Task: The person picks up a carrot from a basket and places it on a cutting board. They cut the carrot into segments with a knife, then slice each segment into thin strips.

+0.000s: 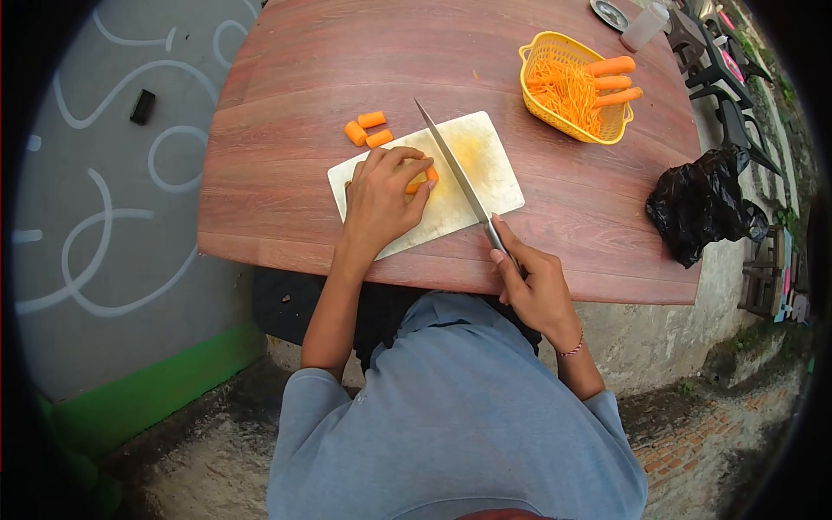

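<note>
Pinching carrot pieces (432, 174) with my left hand (381, 189), right hand (536, 284) clasping the knife (458, 166), I'm apparently slicing, probably needing that knife brought leftward.

Left fingers (402, 155) around carrot (432, 174), right fingers (513, 240) gripping knife (457, 168)

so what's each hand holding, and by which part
Right hand: kitchen knife, by its handle. Left hand: fingers around carrot pieces; whether actually gripped, unclear.
</note>
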`<control>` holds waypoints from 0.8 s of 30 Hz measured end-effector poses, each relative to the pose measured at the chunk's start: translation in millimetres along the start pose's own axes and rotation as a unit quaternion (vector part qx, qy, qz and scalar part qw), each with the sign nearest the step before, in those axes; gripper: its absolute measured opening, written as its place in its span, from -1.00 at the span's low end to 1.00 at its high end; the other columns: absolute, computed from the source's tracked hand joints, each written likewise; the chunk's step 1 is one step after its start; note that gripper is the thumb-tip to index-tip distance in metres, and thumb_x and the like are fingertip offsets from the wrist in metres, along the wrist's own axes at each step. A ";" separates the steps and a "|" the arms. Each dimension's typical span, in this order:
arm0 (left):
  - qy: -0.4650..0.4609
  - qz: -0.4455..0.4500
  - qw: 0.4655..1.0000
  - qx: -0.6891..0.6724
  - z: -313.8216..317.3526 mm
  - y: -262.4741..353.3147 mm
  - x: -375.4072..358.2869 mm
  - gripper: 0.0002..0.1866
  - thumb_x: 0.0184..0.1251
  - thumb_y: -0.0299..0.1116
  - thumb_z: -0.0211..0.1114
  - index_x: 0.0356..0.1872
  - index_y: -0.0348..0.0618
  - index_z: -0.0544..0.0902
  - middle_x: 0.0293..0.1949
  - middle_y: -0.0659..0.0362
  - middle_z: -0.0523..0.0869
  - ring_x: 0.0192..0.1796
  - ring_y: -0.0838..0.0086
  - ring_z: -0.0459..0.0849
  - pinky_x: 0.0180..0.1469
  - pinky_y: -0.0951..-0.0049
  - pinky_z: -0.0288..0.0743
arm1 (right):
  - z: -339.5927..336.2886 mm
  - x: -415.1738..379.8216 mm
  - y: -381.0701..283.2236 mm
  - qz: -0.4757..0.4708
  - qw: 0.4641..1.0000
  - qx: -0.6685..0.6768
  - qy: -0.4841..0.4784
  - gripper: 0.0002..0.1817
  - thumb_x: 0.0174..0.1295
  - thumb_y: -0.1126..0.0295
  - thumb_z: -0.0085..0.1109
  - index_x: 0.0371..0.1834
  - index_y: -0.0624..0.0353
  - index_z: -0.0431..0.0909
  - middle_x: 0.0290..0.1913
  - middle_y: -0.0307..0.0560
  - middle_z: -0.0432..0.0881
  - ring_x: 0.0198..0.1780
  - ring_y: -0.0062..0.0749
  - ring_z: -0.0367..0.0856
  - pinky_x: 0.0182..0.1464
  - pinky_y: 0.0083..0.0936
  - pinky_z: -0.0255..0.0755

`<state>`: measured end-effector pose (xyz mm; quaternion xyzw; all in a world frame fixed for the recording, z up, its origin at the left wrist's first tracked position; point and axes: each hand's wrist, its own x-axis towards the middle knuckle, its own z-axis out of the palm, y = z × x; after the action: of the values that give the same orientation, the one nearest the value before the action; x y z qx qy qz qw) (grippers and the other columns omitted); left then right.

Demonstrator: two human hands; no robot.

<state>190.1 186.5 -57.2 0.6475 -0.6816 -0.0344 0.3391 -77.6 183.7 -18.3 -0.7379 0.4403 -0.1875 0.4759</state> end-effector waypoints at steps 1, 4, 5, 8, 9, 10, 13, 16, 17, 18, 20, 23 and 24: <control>0.010 -0.007 1.000 -0.006 3.2 -0.4 -0.5 -0.72 0.29 -0.37 0.54 0.01 -0.15 0.88 0.07 0.14 0.83 0.15 0.23 0.71 0.21 0.18 0.56 | 1.1 1.9 -4.3 0.002 1.000 -0.002 -0.002 -0.47 0.55 0.40 0.24 0.57 0.15 0.52 -0.14 0.40 0.76 -0.18 0.14 0.82 -0.03 -0.25 0.62; 0.038 -0.014 0.999 -0.022 13.0 -1.3 -3.8 -0.77 0.27 -0.37 0.56 -0.07 -0.14 0.91 0.01 0.16 0.87 0.10 0.25 0.74 0.19 0.20 0.56 | 5.5 7.6 -13.8 0.022 0.999 -0.012 -0.025 -0.45 0.55 0.42 0.21 0.59 0.16 0.49 -0.17 0.40 0.74 -0.15 0.20 0.80 -0.02 -0.22 0.61; 0.060 -0.011 0.998 -0.026 15.6 -0.7 -5.6 -0.79 0.26 -0.36 0.58 -0.11 -0.14 0.92 -0.01 0.17 0.89 0.07 0.26 0.76 0.19 0.21 0.56 | 7.7 9.5 -16.0 0.004 1.000 -0.014 -0.024 -0.45 0.55 0.43 0.20 0.59 0.17 0.48 -0.18 0.38 0.73 -0.15 0.22 0.78 -0.03 -0.19 0.60; 0.082 -0.021 0.996 -0.023 22.6 0.6 -11.4 -0.83 0.24 -0.37 0.59 -0.17 -0.12 0.95 -0.03 0.20 0.91 0.06 0.28 0.76 0.17 0.23 0.55 | 12.5 12.9 -18.1 -0.025 0.999 -0.019 -0.021 -0.46 0.59 0.42 0.16 0.62 0.15 0.46 -0.33 0.21 0.67 -0.36 -0.12 0.69 -0.20 -0.27 0.56; 0.095 -0.018 0.995 -0.019 24.0 0.5 -12.1 -0.84 0.24 -0.37 0.59 -0.18 -0.12 0.95 -0.03 0.21 0.92 0.05 0.29 0.76 0.17 0.24 0.55 | 13.2 14.0 -18.8 -0.039 0.999 -0.021 -0.016 -0.46 0.63 0.41 0.13 0.64 0.12 0.44 -0.46 0.05 0.62 -0.57 -0.47 0.61 -0.37 -0.38 0.53; 0.095 -0.021 0.995 -0.020 24.4 0.9 -11.7 -0.84 0.24 -0.37 0.59 -0.18 -0.12 0.95 -0.03 0.21 0.92 0.05 0.29 0.76 0.17 0.24 0.55 | 13.0 14.5 -21.0 -0.038 0.999 -0.023 -0.018 -0.46 0.63 0.41 0.13 0.64 0.12 0.44 -0.46 0.05 0.62 -0.57 -0.47 0.61 -0.37 -0.38 0.53; 0.103 -0.007 0.995 -0.007 21.3 3.8 -9.8 -0.83 0.18 -0.46 0.61 -0.19 -0.15 0.95 -0.05 0.18 0.93 -0.01 0.31 0.80 0.07 0.28 0.66 | 11.4 13.2 -31.6 -0.049 0.997 -0.055 -0.016 -0.46 0.61 0.43 0.15 0.63 0.14 0.46 -0.44 0.16 0.63 -0.51 -0.27 0.66 -0.29 -0.32 0.54; 0.105 -0.002 0.995 -0.001 20.1 4.6 -9.8 -0.83 0.17 -0.47 0.61 -0.19 -0.15 0.95 -0.07 0.19 0.93 -0.02 0.32 0.80 0.06 0.30 0.67 | 14.1 10.1 -38.1 -0.065 0.993 -0.098 -0.004 -0.47 0.58 0.46 0.16 0.60 0.16 0.48 -0.37 0.26 0.66 -0.39 0.00 0.70 -0.21 -0.26 0.55; 0.108 -0.001 0.994 0.002 20.7 4.8 -9.7 -0.83 0.17 -0.47 0.61 -0.20 -0.14 0.95 -0.08 0.20 0.93 -0.02 0.32 0.80 0.06 0.29 0.66 | 16.2 9.4 -39.2 -0.070 0.992 -0.103 -0.003 -0.45 0.56 0.46 0.17 0.60 0.20 0.45 -0.35 0.25 0.67 -0.35 0.10 0.71 -0.21 -0.12 0.56; 0.112 0.002 0.994 0.004 21.0 4.9 -9.6 -0.84 0.16 -0.47 0.60 -0.21 -0.14 0.95 -0.08 0.21 0.93 -0.01 0.32 0.80 0.05 0.29 0.65 | 18.3 8.4 -39.9 -0.074 0.991 -0.109 -0.002 -0.43 0.54 0.46 0.18 0.61 0.23 0.43 -0.32 0.23 0.68 -0.32 0.21 0.71 -0.21 0.02 0.57; 0.111 0.004 0.994 0.010 21.0 5.2 -9.9 -0.84 0.16 -0.47 0.60 -0.22 -0.13 0.95 -0.09 0.22 0.93 -0.01 0.32 0.80 0.05 0.28 0.63 | 22.3 6.7 -40.3 -0.076 0.990 -0.123 0.002 -0.42 0.54 0.45 0.18 0.62 0.23 0.41 -0.32 0.23 0.67 -0.35 0.21 0.71 -0.24 0.02 0.58; 0.112 0.007 0.994 0.021 20.1 6.0 -9.4 -0.85 0.15 -0.46 0.60 -0.23 -0.13 0.94 -0.09 0.24 0.93 0.00 0.32 0.79 0.03 0.27 0.60 | 26.7 5.2 -42.6 -0.077 0.985 -0.152 0.005 -0.40 0.54 0.43 0.18 0.64 0.22 0.39 -0.32 0.22 0.66 -0.40 0.21 0.69 -0.29 0.04 0.60; 0.111 0.008 0.993 0.025 19.8 6.3 -9.6 -0.86 0.15 -0.45 0.59 -0.24 -0.13 0.93 -0.09 0.24 0.92 0.00 0.32 0.79 0.02 0.26 0.59 | 27.9 4.3 -43.4 -0.074 0.983 -0.167 0.003 -0.38 0.54 0.43 0.19 0.65 0.21 0.37 -0.32 0.22 0.66 -0.43 0.21 0.68 -0.31 0.04 0.60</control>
<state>174.0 188.5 -73.4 0.6500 -0.6456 0.0573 0.3967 -35.4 202.0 5.5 -0.8368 0.4115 -0.1482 0.3294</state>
